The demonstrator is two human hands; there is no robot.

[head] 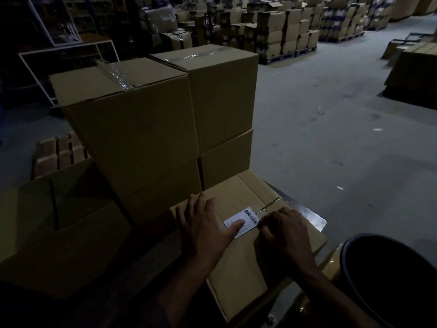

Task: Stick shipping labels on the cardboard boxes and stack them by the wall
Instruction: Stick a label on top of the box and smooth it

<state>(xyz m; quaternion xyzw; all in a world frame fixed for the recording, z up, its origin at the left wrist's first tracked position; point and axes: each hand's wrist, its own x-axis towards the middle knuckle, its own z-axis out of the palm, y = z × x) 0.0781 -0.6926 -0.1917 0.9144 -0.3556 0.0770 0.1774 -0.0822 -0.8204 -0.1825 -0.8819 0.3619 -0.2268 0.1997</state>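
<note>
While the warehouse around is dim, the head view shows two bare hands at work on a low box (238, 263) lying flat just in front of the person. A white label (246, 220) printed with barcodes sits on the box top, beside the taped centre seam.

Left hand (208, 223): fingers straight and spread, palm down on the cardboard, with the thumb pressing on the label's near half. It seems placed so to pin the label and steady the box.

Right hand (287, 229): fingers curled, their tips bunched at the label's right edge. They appear to pinch or rub that edge, perhaps peeling backing or smoothing it down; the dark hides which.

Behind the box, touching its far edge, stands a stack (151, 129) of sealed boxes, two wide and at least two high, tape shining on their tops. Whether any wall lies behind is not visible. Judging by this, labelling is in hand and stacking of this box is not yet done.

At lower right stands a dark round bin (369, 278). Far back, pallets (279, 34) of cartons fill the grey floor (331, 138).
</note>
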